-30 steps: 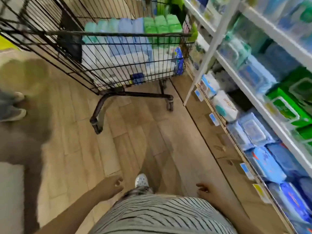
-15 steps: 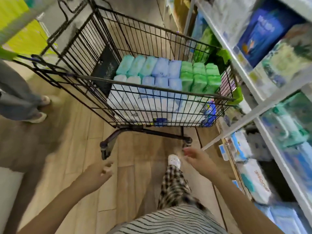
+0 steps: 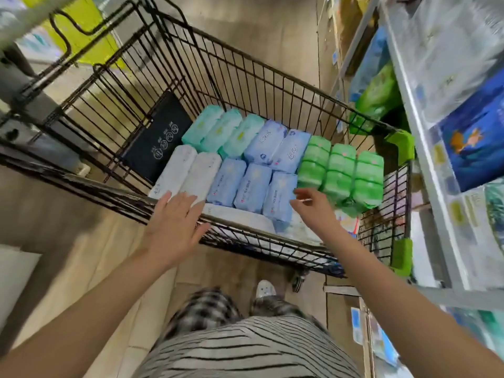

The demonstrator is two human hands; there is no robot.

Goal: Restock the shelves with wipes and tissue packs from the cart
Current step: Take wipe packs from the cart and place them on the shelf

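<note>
Shelves (image 3: 425, 165) run along the right, already holding mixed packs; gaps are too blurred to judge. Wire cart (image 3: 245, 85) stands just beside them, ahead of the person. Cart load looks full: two tidy rows of upright packs on a white lower layer. Far row: teal packs (image 3: 218, 132), then pale-blue. Near row: white packs (image 3: 188, 173), blue packs (image 3: 251, 184), with green packs (image 3: 341, 170) at the shelf end. Judgement: restocking barely begun, nearly all stock left to move.

Left hand (image 3: 174, 227): open, fingers spread, empty, over the near rim, just short of the white packs. Right hand (image 3: 313, 205): fingers loosely curled, empty, at the nearest blue pack, beside the green ones; contact cannot be told.
</note>
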